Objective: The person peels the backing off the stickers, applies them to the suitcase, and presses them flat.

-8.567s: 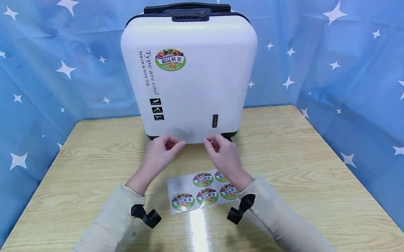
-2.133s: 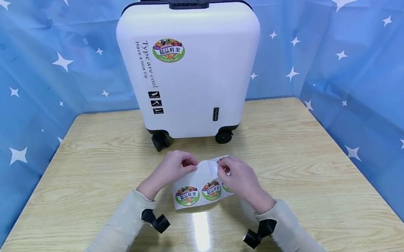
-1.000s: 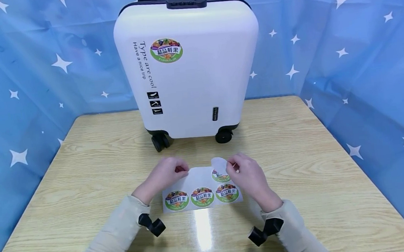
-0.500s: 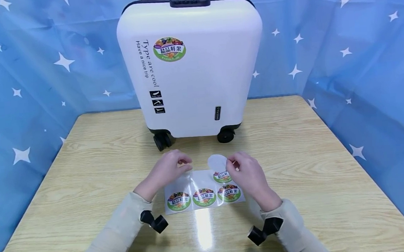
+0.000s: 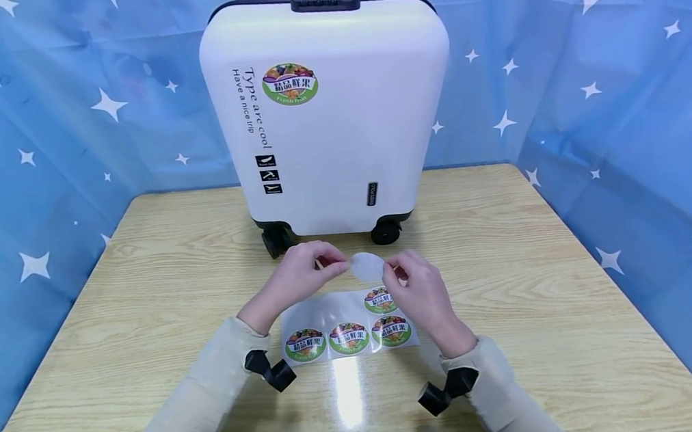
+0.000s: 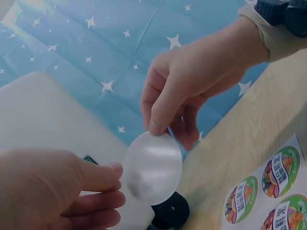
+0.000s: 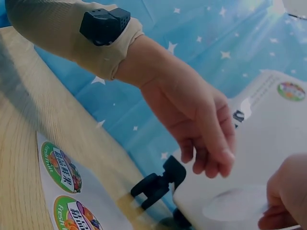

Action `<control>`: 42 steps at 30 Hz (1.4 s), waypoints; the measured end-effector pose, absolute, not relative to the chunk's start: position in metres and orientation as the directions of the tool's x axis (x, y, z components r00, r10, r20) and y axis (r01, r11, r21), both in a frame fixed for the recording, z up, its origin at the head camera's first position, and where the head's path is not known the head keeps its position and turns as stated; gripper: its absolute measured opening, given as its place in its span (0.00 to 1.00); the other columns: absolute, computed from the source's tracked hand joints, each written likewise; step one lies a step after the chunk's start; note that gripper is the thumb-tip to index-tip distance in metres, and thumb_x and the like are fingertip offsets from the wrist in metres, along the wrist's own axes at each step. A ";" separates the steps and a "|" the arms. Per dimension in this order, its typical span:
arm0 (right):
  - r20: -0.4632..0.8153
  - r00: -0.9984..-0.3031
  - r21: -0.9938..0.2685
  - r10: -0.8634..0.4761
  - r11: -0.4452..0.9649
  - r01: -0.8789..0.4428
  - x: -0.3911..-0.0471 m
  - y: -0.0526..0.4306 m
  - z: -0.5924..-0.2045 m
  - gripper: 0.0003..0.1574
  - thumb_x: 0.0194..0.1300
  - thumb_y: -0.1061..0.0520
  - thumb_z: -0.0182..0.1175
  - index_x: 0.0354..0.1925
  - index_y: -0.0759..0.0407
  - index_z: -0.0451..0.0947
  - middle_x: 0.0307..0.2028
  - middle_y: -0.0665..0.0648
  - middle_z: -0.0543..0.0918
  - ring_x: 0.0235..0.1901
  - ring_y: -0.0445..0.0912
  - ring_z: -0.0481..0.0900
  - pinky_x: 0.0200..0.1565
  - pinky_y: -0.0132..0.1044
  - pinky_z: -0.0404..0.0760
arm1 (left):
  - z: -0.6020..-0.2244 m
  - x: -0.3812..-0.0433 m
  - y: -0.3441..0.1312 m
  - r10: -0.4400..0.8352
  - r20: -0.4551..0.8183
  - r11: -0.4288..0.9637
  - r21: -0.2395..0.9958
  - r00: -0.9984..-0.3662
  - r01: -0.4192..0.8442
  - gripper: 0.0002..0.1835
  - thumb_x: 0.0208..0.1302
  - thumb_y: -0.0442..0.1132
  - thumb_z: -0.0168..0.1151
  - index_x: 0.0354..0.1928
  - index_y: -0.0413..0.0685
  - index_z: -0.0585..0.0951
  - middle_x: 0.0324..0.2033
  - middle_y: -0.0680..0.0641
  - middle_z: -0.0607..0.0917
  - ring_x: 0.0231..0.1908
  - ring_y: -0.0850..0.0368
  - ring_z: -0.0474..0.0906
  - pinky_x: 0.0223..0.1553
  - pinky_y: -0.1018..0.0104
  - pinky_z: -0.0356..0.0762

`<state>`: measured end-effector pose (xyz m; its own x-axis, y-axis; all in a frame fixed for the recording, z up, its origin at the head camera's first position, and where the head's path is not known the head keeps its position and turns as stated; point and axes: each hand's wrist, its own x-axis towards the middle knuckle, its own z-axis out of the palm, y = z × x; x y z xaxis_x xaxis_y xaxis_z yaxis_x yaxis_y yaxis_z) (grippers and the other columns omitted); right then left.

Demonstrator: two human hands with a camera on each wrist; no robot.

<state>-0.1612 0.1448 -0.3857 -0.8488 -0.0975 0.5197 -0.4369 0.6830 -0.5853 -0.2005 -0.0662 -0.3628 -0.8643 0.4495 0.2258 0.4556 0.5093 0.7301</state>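
Between thumb and fingers, my right hand (image 5: 420, 290) pinches the edge of a peeled round sticker (image 5: 367, 267), whose whitish back faces the head camera. It hangs above the sticker sheet (image 5: 323, 307). My left hand (image 5: 304, 274) is at the other side of this sticker, fingers loosely bent and thumb close to them. In the left wrist view a small gap shows between the left fingertips (image 6: 116, 168) and the sticker's edge (image 6: 153, 167). Several fruit stickers remain on the sheet, which lies flat on the table. Behind stands a white suitcase (image 5: 339, 134) with one fruit sticker (image 5: 290, 84) at its upper left.
The suitcase rests on black wheels (image 5: 386, 232) at the back of the wooden table (image 5: 544, 295). Printed lettering runs down its left side, and a small dark badge (image 5: 371, 194) is at lower right. A blue star-patterned curtain (image 5: 605, 70) surrounds the table.
Since the sheet was handled, one upper sticker has come off it into my right hand. In the last half second both hands have risen slightly, and the left has moved right towards the sticker.
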 end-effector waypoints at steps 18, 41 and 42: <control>0.736 -0.607 -0.364 -0.299 0.581 -0.728 -0.166 0.142 -0.392 0.04 0.57 0.65 0.59 0.34 0.63 0.80 0.31 0.54 0.79 0.30 0.44 0.77 0.33 0.33 0.78 | -0.354 -0.199 -0.058 0.367 0.146 0.437 0.845 -0.919 0.309 0.13 0.63 0.49 0.60 0.38 0.49 0.84 0.29 0.52 0.82 0.28 0.56 0.73 0.29 0.64 0.73; 0.735 -0.585 -0.341 -0.343 0.559 -0.756 -0.167 0.143 -0.393 0.10 0.55 0.65 0.65 0.38 0.63 0.79 0.35 0.55 0.80 0.33 0.45 0.79 0.34 0.32 0.79 | -0.358 -0.198 -0.064 0.389 0.134 0.401 0.866 -0.911 0.298 0.07 0.62 0.41 0.61 0.34 0.47 0.84 0.28 0.51 0.82 0.29 0.56 0.75 0.31 0.64 0.74; 0.739 -0.587 -0.345 -0.331 0.562 -0.752 -0.168 0.143 -0.393 0.11 0.54 0.66 0.66 0.38 0.63 0.79 0.35 0.55 0.80 0.32 0.46 0.80 0.34 0.33 0.79 | -0.359 -0.198 -0.065 0.401 0.132 0.410 0.859 -0.906 0.306 0.07 0.63 0.41 0.61 0.34 0.47 0.84 0.28 0.51 0.82 0.29 0.57 0.75 0.31 0.64 0.74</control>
<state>-0.1676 0.1427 -0.3926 -0.5871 -0.3311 0.7387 -0.7516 0.5620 -0.3454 -0.1981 -0.0650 -0.3587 -0.9064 0.4014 0.1318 0.3065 0.4099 0.8591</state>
